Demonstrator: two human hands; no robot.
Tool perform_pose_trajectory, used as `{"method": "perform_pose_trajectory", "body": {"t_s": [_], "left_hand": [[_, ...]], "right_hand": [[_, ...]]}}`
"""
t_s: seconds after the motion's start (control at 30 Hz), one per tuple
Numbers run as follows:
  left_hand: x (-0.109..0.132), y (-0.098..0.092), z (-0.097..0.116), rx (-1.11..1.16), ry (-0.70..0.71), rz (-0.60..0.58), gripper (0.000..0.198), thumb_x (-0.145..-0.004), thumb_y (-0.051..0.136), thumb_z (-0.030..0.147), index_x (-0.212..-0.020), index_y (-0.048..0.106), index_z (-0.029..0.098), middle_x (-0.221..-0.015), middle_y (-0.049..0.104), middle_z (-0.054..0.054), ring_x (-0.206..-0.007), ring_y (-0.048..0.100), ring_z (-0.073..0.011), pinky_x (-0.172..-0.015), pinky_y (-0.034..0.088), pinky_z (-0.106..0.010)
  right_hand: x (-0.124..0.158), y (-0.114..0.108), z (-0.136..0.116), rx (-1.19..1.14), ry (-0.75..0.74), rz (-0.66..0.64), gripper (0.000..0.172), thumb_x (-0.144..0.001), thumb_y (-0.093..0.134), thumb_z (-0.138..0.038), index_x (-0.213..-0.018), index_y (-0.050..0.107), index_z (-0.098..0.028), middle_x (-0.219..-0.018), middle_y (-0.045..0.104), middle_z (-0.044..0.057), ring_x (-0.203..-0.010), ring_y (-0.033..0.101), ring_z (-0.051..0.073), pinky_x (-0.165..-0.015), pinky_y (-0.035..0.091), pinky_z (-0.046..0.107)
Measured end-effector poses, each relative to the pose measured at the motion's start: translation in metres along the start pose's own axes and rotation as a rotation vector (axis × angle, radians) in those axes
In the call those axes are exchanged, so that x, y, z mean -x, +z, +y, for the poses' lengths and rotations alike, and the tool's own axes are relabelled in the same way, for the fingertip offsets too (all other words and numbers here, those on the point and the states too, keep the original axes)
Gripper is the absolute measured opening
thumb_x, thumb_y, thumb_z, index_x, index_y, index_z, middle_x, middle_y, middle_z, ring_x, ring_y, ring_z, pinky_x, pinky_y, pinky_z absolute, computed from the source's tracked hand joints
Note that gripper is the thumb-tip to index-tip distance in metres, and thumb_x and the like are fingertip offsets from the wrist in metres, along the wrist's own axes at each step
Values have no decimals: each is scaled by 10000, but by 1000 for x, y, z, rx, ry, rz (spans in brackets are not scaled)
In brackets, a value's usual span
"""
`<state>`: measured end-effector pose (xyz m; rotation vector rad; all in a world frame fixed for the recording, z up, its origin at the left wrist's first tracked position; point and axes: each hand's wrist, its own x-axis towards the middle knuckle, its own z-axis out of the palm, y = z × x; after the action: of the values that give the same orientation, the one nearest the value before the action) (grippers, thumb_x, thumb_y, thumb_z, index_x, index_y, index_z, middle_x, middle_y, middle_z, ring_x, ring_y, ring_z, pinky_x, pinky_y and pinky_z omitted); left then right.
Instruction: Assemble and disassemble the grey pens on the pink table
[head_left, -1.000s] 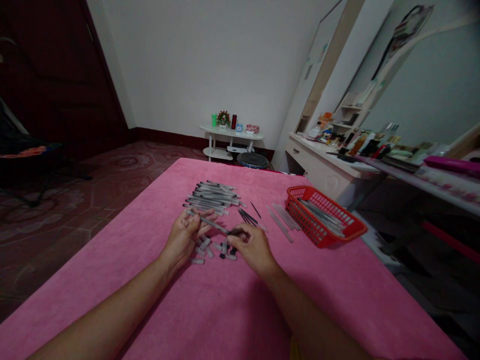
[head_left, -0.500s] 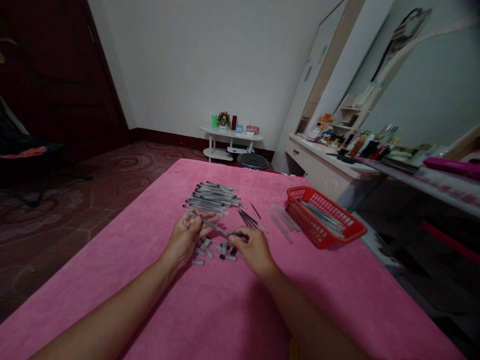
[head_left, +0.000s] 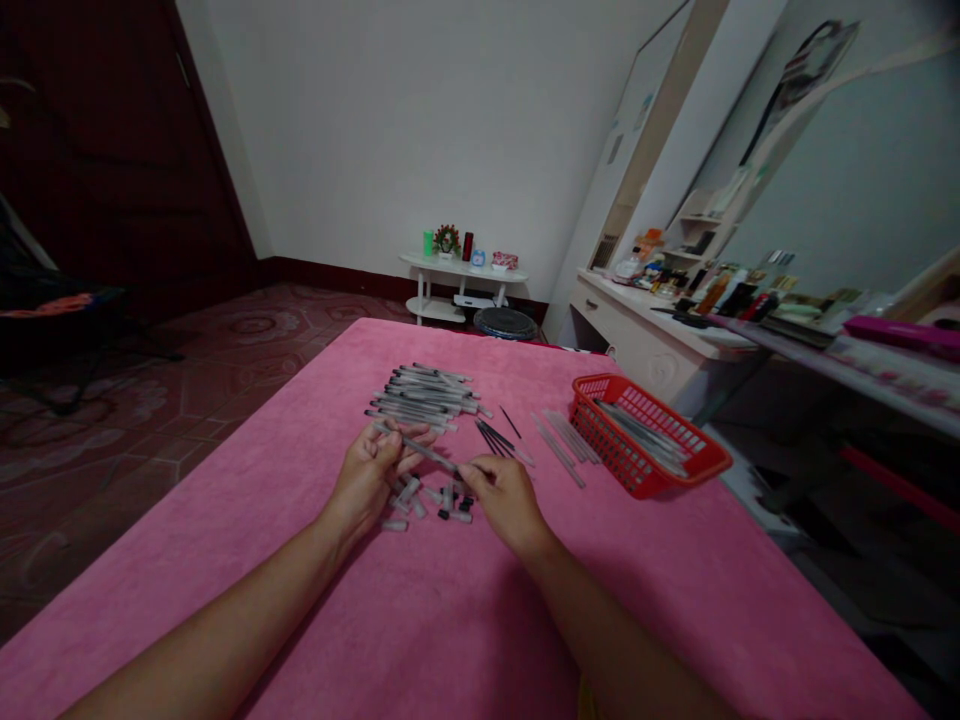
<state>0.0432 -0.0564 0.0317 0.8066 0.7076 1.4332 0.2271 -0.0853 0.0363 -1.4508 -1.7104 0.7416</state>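
Note:
A slim grey pen point(head_left: 424, 451) slants between my two hands above the pink cloth. My left hand point(head_left: 369, 474) pinches its upper left part between thumb and fingers. At its lower right end, the thumb and fingers of my right hand point(head_left: 504, 496) are closed on the pen's tip. Beneath and between the hands lie loose clear and black caps point(head_left: 410, 490). Just beyond them is a pile of capped pens point(head_left: 424, 393). Several thin black refills point(head_left: 495, 438) lie right of the pile, and clear empty tubes point(head_left: 559, 449) lie farther right.
A red basket point(head_left: 641, 485) holding more pens stands at the right of the pink-covered table point(head_left: 420, 620). Past the table's right edge is a dresser point(head_left: 645, 340) crowded with bottles. A small white shelf table point(head_left: 465, 268) stands by the far wall.
The fingers of my right hand have shifted slightly at the pen's lower end. My left hand holds the pen nearly as before.

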Motion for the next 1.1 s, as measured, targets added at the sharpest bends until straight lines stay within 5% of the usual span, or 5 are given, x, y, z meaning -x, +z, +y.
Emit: {"method": "perform_pose_trajectory", "body": {"t_s": [0.23, 0.37, 0.7, 0.97, 1.1], "left_hand": [[3, 4, 2, 6, 8, -1, 338, -698, 761, 277, -853, 474, 186, -928, 721, -73, -901, 697, -255, -689, 580, -316], [4, 3, 2, -27, 2, 48, 315, -708, 748, 275, -863, 491, 179, -925, 720, -78, -873, 702, -258, -633, 585, -318], [-3, -3, -3, -85, 44, 243, 337, -640, 790, 337, -787, 555, 146, -684, 671, 1, -630, 681, -143, -604, 577, -246], [-15, -19, -1, 12, 106, 346, 356, -607, 816, 321, -755, 547, 142, -655, 644, 31, -576, 636, -92, -602, 579, -217], [-12, -15, 0, 16, 116, 338, 357, -617, 811, 333, -757, 543, 143, -649, 634, 37, -570, 630, -83, -588, 572, -196]], "right_hand": [[-1, -2, -3, 56, 23, 61, 53, -711, 659, -230, -745, 694, -211, -681, 679, -16, -607, 572, 122, -585, 404, 221], [1, -5, -12, 214, -104, 89, 9, -723, 684, -225, -715, 684, -229, -707, 681, -17, -657, 568, 132, -639, 390, 244], [2, -4, -13, 492, -355, 170, 96, -752, 684, -223, -668, 637, -216, -749, 680, 7, -729, 551, 159, -793, 348, 308], [4, -1, -13, 473, -357, 108, 79, -732, 672, -185, -676, 624, -214, -762, 677, 5, -730, 558, 151, -782, 345, 295], [7, 0, -17, 435, -301, 60, 136, -712, 728, -314, -781, 647, -229, -801, 686, 3, -741, 575, 159, -753, 355, 289]]}}
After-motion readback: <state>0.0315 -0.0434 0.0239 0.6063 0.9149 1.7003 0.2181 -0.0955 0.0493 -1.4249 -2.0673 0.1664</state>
